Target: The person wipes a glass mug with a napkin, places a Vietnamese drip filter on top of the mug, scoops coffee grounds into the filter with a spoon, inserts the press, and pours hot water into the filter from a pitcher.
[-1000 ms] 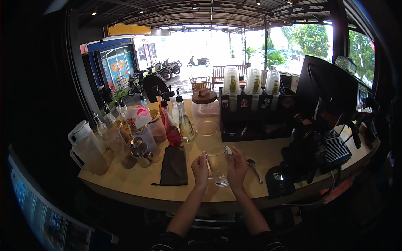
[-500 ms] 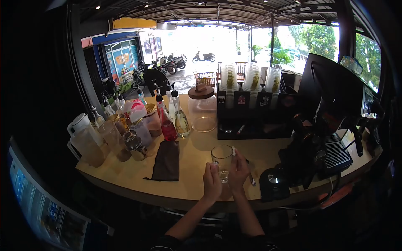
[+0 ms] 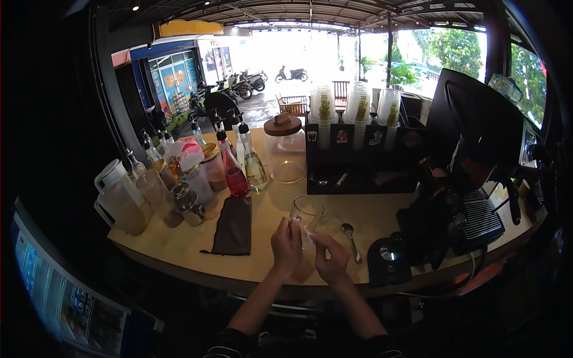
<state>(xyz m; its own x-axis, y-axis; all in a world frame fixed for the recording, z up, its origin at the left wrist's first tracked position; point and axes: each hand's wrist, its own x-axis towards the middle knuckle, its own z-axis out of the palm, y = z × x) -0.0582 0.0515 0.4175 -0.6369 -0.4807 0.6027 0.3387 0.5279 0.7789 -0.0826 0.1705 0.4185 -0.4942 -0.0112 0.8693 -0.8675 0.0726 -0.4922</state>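
Observation:
A clear glass mug [image 3: 309,207] stands at the front of the wooden counter, partly hidden behind my hands. My left hand [image 3: 286,246] is closed at its left side, where the handle seems to be. My right hand [image 3: 332,258] is in a pinch in front of the mug's lower right side, with a small whitish piece [image 3: 308,234] at its fingertips, too small to name. To the right of my right hand lies a metal spoon [image 3: 351,241]. A folded dark cloth [image 3: 233,228] lies left of my left hand.
Pump bottles [image 3: 237,179], jars and plastic pitchers [image 3: 122,206] crowd the counter's left side. A wooden-lidded glass jar [image 3: 285,152] stands beyond the mug, beside a black rack [image 3: 364,164] with stacked cups. A dark coffee machine [image 3: 471,143] fills the right.
My right hand has come down from the mug's right rim to its lower front, now pinching. The spoon shows more fully. The whole view has shifted slightly.

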